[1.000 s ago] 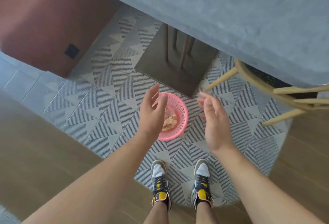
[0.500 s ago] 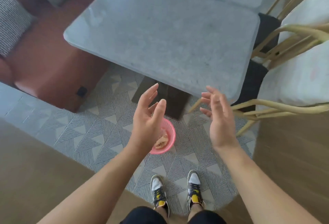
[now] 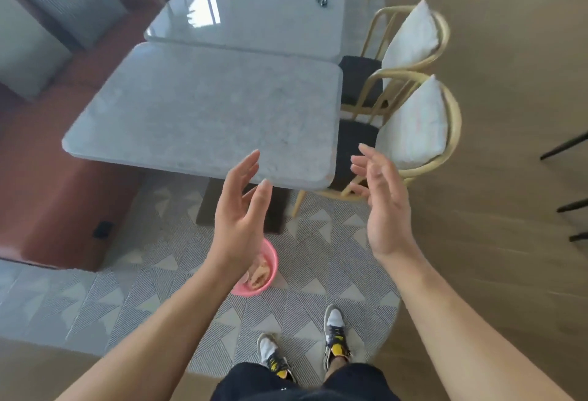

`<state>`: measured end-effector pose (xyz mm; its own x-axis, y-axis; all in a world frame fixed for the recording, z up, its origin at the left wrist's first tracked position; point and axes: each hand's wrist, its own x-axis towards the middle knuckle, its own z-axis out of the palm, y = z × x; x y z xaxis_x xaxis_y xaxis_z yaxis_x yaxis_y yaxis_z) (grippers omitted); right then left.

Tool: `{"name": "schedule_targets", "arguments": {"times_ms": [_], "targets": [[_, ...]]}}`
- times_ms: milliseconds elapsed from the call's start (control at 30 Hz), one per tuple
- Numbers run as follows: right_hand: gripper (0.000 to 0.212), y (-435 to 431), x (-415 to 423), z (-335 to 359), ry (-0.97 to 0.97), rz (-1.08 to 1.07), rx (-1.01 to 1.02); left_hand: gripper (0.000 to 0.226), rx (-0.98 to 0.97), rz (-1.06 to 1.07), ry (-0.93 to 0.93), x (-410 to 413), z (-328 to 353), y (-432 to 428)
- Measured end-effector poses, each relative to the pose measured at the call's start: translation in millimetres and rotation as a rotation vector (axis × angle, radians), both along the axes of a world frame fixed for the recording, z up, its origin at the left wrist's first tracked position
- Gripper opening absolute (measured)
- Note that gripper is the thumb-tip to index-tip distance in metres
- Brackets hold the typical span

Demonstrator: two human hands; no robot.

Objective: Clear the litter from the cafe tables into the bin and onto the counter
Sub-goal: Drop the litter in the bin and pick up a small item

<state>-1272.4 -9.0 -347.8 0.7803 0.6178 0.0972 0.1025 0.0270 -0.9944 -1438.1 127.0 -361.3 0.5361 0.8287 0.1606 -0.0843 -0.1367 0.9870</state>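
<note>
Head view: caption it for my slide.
Left hand and right hand open and empty, pink bin holding litter on the rug.

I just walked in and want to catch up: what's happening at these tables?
A person stands by the near marble table, left hand and right hand raised, open, holding nothing. The pink bin on the floor near their feet holds crumpled litter. A small dark object lies on the far table.

No readable text, labels or signs anywhere.
</note>
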Motion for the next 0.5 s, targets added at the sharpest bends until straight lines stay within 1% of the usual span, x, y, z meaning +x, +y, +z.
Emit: {"name": "schedule_targets", "arguments": {"times_ms": [133,267,433,500], "targets": [[0.06,-26.0,22.8,15.9,-0.021,-0.08,0.027,0.04,0.031,-0.068,-0.015,37.9,16.3,-11.7],[0.054,-52.7,53.4,29.1,-0.03,-0.139,0.071,0.04,0.066,-0.153,-0.048,80.5,37.7,-29.2],[0.062,-90.6,116.6,57.1,-0.154,-0.175,0.106,0.04,0.13,-0.208,-0.107,151.1,76.9,-57.2],[0.056,-108.1,147.7,72.2,-0.177,-0.186,0.129,0.039,0.157,-0.218,-0.135,183.2,93.0,-72.7]]}}
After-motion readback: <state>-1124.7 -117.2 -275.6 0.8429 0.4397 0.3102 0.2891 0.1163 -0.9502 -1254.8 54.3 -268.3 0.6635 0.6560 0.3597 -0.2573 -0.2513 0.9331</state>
